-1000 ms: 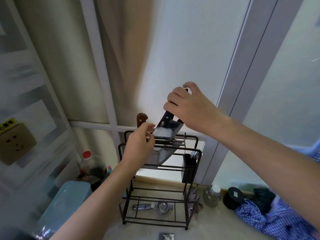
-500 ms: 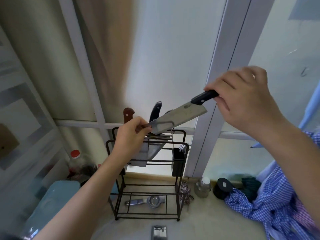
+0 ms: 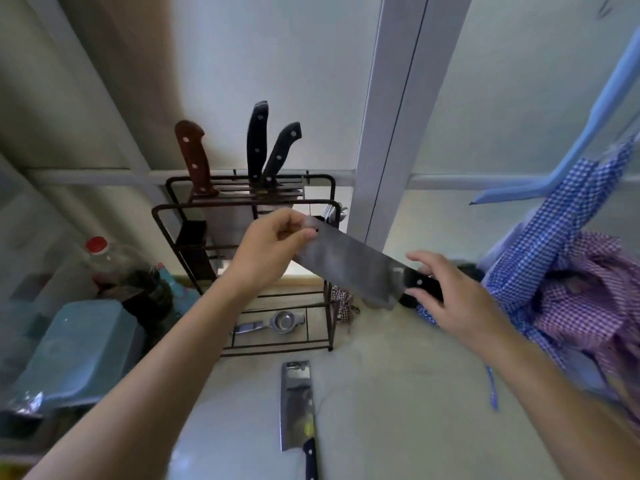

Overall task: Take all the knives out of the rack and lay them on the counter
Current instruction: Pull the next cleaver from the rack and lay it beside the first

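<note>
Head: cleaver [image 3: 349, 261] blade up-left, handle down-right.

Both hands [image 3: 266, 251] holding cleaver [image 3: 349, 263], rack [image 3: 242, 209] behind

Pale frosted window panes [image 3: 540, 98] in grey frames [image 3: 398, 116] rise behind a beige counter [image 3: 398, 393]; soft daylight comes through, and a tan curtain [image 3: 114, 64] hangs at left.

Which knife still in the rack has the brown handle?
The leftmost knife in the black wire rack: reddish-brown riveted handle, standing apart from the two black-handled knives.
</note>
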